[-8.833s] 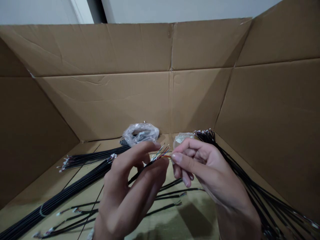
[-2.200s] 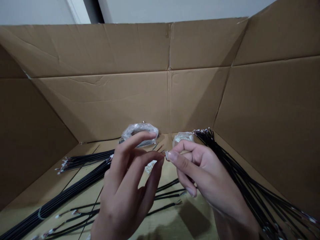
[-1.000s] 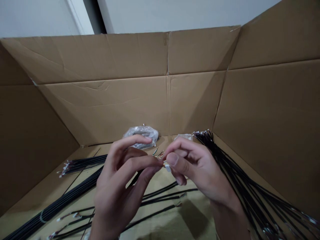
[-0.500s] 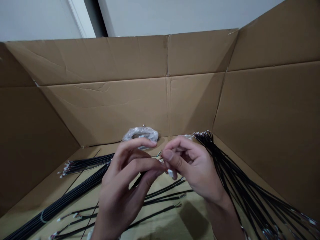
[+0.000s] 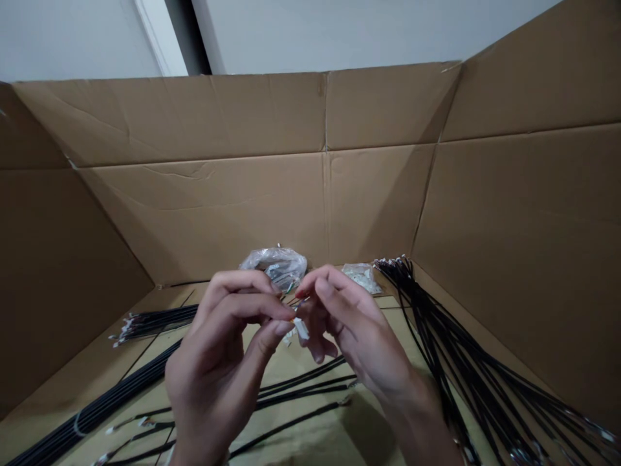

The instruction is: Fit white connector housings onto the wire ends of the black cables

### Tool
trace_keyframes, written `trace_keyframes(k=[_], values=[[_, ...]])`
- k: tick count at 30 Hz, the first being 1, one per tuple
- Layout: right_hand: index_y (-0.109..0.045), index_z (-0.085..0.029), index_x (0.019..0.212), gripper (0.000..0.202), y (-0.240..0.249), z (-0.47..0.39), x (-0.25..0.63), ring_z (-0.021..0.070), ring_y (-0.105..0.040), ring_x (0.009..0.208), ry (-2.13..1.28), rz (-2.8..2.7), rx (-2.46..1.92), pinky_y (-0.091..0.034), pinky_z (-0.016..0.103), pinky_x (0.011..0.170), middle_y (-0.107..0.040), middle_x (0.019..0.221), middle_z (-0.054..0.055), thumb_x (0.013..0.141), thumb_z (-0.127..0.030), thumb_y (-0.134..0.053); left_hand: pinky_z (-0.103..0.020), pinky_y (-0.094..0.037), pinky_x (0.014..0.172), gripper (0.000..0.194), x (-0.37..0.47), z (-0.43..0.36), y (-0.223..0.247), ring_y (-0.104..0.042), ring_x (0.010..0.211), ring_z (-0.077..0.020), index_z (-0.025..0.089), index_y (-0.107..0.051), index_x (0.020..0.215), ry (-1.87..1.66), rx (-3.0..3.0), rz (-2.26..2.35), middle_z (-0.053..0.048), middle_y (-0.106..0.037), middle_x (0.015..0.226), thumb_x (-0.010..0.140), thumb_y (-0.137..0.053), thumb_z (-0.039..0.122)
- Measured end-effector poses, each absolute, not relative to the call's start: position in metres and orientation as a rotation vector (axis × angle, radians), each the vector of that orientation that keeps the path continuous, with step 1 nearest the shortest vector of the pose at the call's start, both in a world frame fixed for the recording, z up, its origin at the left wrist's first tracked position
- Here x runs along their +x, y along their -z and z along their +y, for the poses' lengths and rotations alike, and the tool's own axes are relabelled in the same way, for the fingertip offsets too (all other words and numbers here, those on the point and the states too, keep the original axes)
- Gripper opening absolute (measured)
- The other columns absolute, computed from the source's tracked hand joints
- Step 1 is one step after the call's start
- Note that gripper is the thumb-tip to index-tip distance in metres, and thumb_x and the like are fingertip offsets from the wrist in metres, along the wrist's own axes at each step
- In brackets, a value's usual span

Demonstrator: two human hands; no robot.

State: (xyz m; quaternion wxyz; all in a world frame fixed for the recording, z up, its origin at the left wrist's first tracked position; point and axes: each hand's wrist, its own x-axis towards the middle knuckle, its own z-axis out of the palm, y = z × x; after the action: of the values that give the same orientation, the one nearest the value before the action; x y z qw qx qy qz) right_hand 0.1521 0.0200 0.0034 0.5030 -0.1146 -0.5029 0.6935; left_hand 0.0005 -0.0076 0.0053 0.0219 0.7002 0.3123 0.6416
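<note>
A small white plug connector (image 5: 301, 329) with thin coloured wires sits at the fingertips of my left hand (image 5: 228, 356), which pinches it between thumb and index finger. My right hand (image 5: 359, 330) is just to the right of the connector, fingers loosely curled and apart. Its index fingertip is close to the thin wires (image 5: 299, 301) above the connector; whether it touches them I cannot tell. Below my hands, several black cables (image 5: 291, 427) lie across the cardboard, with stripped ends at right and white plugs at left.
Bundled black cables (image 5: 121, 395) lie at left, with a shorter bunch (image 5: 160, 317) behind. A fanned bundle (image 5: 451, 343) runs along the right. Clear plastic bags (image 5: 276, 262) and small white parts in another bag (image 5: 361, 277) rest by the back cardboard wall (image 5: 242, 213).
Both hands have moved slightly left with the connector. My right fingers have come off it and spread apart, leaving it in my left pinch. The bag of small parts is now more visible.
</note>
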Motion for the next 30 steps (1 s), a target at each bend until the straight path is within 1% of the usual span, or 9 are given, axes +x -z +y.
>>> trace_keyframes(k=[4,8,10,13,16,20,22,25,30], values=[[-0.062,-0.021,0.09,0.03,-0.008,0.014,0.157,0.0088,-0.053,0.058,-1.485,-1.345,-0.309,-0.043,0.021,0.053,-0.063,0.07,-0.003,0.095,-0.049,-0.072,-0.029,-0.057,0.072,0.015,0.002,-0.008,-0.006,-0.057,0.085,-0.0172,0.029,-0.071,0.093,-1.921,2.203,0.934,-0.002,-0.057,0.093,0.096,-0.066,0.015],[-0.062,-0.021,0.086,0.028,-0.008,0.015,0.158,0.0088,-0.051,0.054,-1.4,-1.405,-0.347,-0.042,0.021,0.051,-0.061,0.066,-0.004,0.099,-0.045,-0.066,-0.027,-0.057,0.069,0.015,0.002,-0.009,-0.006,-0.058,0.085,-0.0168,0.028,-0.071,0.091,-1.872,2.215,0.905,-0.002,-0.057,0.092,0.095,-0.067,0.015],[-0.062,-0.021,0.086,0.029,-0.008,0.016,0.157,0.0085,-0.051,0.052,-1.406,-1.399,-0.374,-0.042,0.021,0.05,-0.061,0.065,-0.004,0.099,-0.046,-0.066,-0.027,-0.056,0.07,0.015,0.002,-0.01,-0.006,-0.058,0.086,-0.017,0.029,-0.072,0.092,-1.882,2.211,0.904,-0.002,-0.057,0.092,0.095,-0.067,0.015],[-0.061,-0.021,0.087,0.032,-0.006,0.017,0.156,0.0073,-0.051,0.046,-1.547,-1.351,-0.351,-0.038,0.02,0.045,-0.062,0.063,-0.004,0.096,-0.05,-0.068,-0.029,-0.056,0.075,0.017,0.001,-0.009,-0.005,-0.058,0.088,-0.0178,0.03,-0.072,0.092,-1.921,2.186,0.924,-0.002,-0.058,0.094,0.095,-0.066,0.014],[-0.062,-0.02,0.087,0.033,-0.005,0.019,0.154,0.0065,-0.055,0.043,-1.711,-1.275,-0.311,-0.035,0.018,0.041,-0.066,0.063,-0.003,0.093,-0.05,-0.073,-0.031,-0.056,0.076,0.016,0.001,-0.009,-0.005,-0.058,0.091,-0.0189,0.031,-0.071,0.094,-1.968,2.148,0.953,-0.002,-0.059,0.096,0.095,-0.067,0.015],[-0.063,-0.018,0.085,0.036,-0.003,0.025,0.15,0.0082,-0.06,0.043,-1.858,-1.143,-0.245,-0.043,0.017,0.041,-0.069,0.063,-0.003,0.084,-0.048,-0.083,-0.031,-0.055,0.075,0.015,0.002,-0.01,-0.006,-0.058,0.088,-0.0186,0.031,-0.071,0.093,-1.976,2.136,0.954,-0.001,-0.061,0.093,0.095,-0.068,0.015],[-0.063,-0.018,0.083,0.037,-0.001,0.029,0.147,0.0079,-0.059,0.041,-1.916,-1.099,-0.219,-0.045,0.017,0.04,-0.069,0.06,-0.003,0.08,-0.047,-0.086,-0.03,-0.054,0.074,0.017,0.003,-0.011,-0.005,-0.058,0.087,-0.0176,0.03,-0.07,0.093,-1.995,2.101,0.942,0.0,-0.062,0.09,0.095,-0.068,0.014],[-0.064,-0.017,0.079,0.039,0.003,0.033,0.141,0.0062,-0.057,0.039,-2.009,-1.065,-0.171,-0.042,0.015,0.038,-0.069,0.059,-0.003,0.076,-0.046,-0.089,-0.028,-0.055,0.077,0.018,0.003,-0.011,-0.004,-0.059,0.088,-0.0158,0.03,-0.071,0.093,-2.068,1.993,0.981,0.001,-0.065,0.092,0.096,-0.066,0.013],[-0.066,-0.015,0.076,0.037,0.008,0.041,0.133,0.0039,-0.051,0.039,-2.11,-0.958,-0.19,-0.041,0.015,0.038,-0.065,0.057,-0.005,0.071,-0.04,-0.093,-0.025,-0.056,0.077,0.015,0.004,-0.008,-0.003,-0.063,0.088,-0.0147,0.029,-0.073,0.089,-2.158,1.838,1.024,0.001,-0.068,0.091,0.093,-0.071,0.015]])
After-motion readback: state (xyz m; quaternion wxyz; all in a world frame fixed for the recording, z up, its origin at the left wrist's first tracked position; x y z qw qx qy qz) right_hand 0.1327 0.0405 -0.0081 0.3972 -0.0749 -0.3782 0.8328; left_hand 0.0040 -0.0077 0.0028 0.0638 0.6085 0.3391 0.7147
